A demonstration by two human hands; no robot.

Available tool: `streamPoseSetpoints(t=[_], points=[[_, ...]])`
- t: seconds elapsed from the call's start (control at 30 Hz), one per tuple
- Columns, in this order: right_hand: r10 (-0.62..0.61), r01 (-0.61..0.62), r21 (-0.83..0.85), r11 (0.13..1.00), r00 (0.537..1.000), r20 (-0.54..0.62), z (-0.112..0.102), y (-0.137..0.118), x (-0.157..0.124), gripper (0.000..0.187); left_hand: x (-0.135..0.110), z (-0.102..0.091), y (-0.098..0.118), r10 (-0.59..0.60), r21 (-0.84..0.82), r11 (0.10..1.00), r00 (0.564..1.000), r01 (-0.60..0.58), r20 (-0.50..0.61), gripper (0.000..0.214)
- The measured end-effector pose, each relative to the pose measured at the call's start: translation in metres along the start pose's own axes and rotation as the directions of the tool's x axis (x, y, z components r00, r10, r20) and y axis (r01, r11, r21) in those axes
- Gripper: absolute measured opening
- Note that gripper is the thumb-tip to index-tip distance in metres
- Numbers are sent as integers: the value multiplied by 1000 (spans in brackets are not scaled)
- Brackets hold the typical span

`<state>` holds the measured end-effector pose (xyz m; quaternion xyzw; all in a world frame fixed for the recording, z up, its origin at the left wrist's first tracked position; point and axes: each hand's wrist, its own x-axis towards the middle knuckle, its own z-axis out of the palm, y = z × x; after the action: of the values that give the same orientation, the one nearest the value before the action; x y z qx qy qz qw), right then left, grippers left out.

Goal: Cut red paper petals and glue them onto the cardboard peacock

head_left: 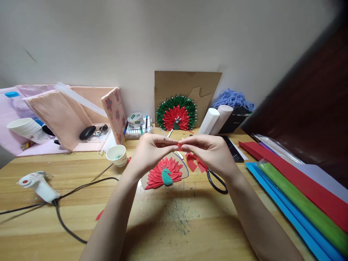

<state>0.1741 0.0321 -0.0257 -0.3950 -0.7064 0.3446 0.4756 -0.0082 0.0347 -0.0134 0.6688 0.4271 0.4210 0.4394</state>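
Observation:
Above the middle of the table my left hand (150, 152) and my right hand (210, 154) meet at the fingertips. Both pinch a small red piece (179, 146), mostly covered by the fingers, so its shape is unclear. Just below lies a cardboard piece bearing a peacock with red petals and a green body (166, 177). Curved red scraps (191, 162) rest by my right hand, next to scissors whose dark handle (217, 184) shows past my wrist. A paper cup (116, 155) stands left of my left hand.
At left lies a white glue gun (39, 186) with its black cable on the table. A finished green-and-red peacock (176, 114) leans against cardboard (187, 81) at the back. Coloured sheets (301, 203) cover the right side. A pink fabric-covered box (62, 119) stands back left.

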Motion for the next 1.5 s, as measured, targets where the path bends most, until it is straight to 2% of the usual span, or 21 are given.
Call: streamPoseSetpoints(t=[0.17, 0.33, 0.5, 0.73, 1.0, 1.17, 1.3, 1.4, 1.5], points=[[-64, 61, -143, 988, 998, -18, 1, 2, 1, 11, 0, 1, -3, 31, 33, 999, 999, -30, -33, 17], [-101, 108, -249, 963, 994, 39, 4, 4, 4, 9, 1, 1, -6, 40, 126, 992, 997, -30, -73, 13], [-74, 88, -191, 978, 994, 83, 7, 7, 5, 7, 2, 1, -7, 32, 164, 986, 998, -23, -51, 14], [-62, 70, -99, 993, 995, 74, 7, 9, 4, 5, 2, -1, -6, -58, 70, 996, 998, 58, -2, 17], [-110, 118, -66, 991, 988, 111, 3, 7, 3, 11, 3, -9, -10, -93, -112, 989, 993, 101, 72, 17], [-159, 174, -87, 981, 975, 156, 2, 6, 3, 10, 2, -11, -10, -133, -129, 980, 983, 149, 126, 20], [-184, 203, -94, 975, 966, 179, 1, 5, 3, 10, 1, -11, -8, -127, -109, 984, 983, 141, 132, 16], [-154, 168, -77, 983, 973, 171, 1, 5, 3, 9, 1, -9, -6, -132, -101, 985, 985, 143, 113, 17], [-69, 71, -6, 997, 989, 133, 2, 6, 4, 7, 2, -8, -4, -142, -110, 982, 986, 152, 89, 17]])
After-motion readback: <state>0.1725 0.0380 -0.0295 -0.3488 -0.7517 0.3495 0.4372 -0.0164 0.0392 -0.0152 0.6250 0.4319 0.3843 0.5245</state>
